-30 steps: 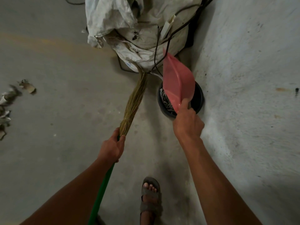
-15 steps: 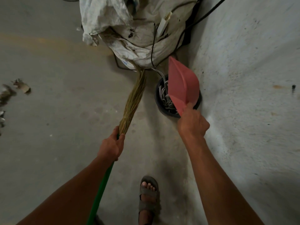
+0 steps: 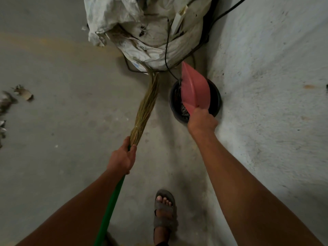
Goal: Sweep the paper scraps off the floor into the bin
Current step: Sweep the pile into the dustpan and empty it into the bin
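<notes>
My right hand (image 3: 202,122) grips a pink dustpan (image 3: 194,89) and holds it tipped steeply, mouth down, over a round black bin (image 3: 217,102) at the foot of the wall. Pale scraps show inside the bin beneath the pan. My left hand (image 3: 122,158) is closed on a broom where its green handle (image 3: 110,210) meets the straw bristles (image 3: 146,107); the bristles point away toward the sack. Several paper scraps (image 3: 24,93) lie on the concrete floor at the far left.
A large dirty white sack (image 3: 142,29) with black cables draped over it stands just beyond the bin. A whitish wall (image 3: 266,86) runs along the right. My sandalled foot (image 3: 165,212) is planted at the bottom centre.
The dustpan has stayed tipped over the bin while my right hand shifted slightly. The view has drifted, so the scraps at left sit nearer the frame edge. The broom hand has barely moved.
</notes>
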Demonstrator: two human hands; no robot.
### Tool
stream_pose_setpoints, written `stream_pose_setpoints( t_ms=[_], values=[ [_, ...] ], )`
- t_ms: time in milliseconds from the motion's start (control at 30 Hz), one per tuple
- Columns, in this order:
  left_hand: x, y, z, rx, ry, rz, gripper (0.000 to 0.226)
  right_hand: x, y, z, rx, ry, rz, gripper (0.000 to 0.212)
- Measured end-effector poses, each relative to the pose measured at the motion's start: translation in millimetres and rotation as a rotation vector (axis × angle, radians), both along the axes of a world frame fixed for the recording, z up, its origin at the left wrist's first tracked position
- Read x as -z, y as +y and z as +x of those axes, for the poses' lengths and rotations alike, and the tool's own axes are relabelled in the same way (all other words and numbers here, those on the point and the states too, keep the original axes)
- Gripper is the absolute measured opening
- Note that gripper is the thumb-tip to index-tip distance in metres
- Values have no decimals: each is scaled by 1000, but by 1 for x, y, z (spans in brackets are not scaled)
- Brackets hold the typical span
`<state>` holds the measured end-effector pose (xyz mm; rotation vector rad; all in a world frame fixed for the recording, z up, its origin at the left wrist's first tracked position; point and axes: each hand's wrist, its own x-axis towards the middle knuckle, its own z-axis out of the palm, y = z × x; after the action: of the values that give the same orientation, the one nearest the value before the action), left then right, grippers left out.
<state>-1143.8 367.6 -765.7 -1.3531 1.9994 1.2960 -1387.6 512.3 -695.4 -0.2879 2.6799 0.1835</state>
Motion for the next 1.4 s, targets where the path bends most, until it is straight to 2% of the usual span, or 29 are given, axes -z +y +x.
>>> stream_pose_setpoints(
  t_ms=[200, 400, 567, 733, 867, 1033, 1067, 1133, 1233, 1300, 1400],
  values=[
    [3, -1, -3, -2, 0, -10, 62, 8, -5, -1, -44, -1, 40, 30],
    [2, 0, -5, 0, -2, -11, 61, 9, 15, -11, -28, -3, -7, 32],
    [-11, 0, -2, 15, 28, -22, 59, 5, 33, 7, 126, 5, -122, 57],
    [-24, -8, 5, 20, 59, -20, 59, 0, 49, 63, 222, 138, -233, 46],
    [-28, -16, 18, 8, 50, -29, 62, 5, 51, 96, 433, 177, -320, 34],
    [-33, -31, 51, 5, 60, -25, 63, -1, 38, 108, 747, 91, -714, 28],
    [-34, -33, 59, 7, 60, -28, 62, -4, 35, 109, 770, 92, -740, 28],
    [-38, -39, 75, 24, 67, -40, 61, -14, 27, 113, 732, 154, -646, 30],
    [-42, -49, 95, 28, 55, -44, 61, -32, 15, 121, 560, 276, -416, 33],
    [-43, -56, 106, 32, 43, -42, 62, -41, 5, 126, 511, 285, -384, 35],
    [-44, -65, 119, 24, 44, -30, 62, -46, -10, 131, 580, 238, -388, 38]
  ],
)
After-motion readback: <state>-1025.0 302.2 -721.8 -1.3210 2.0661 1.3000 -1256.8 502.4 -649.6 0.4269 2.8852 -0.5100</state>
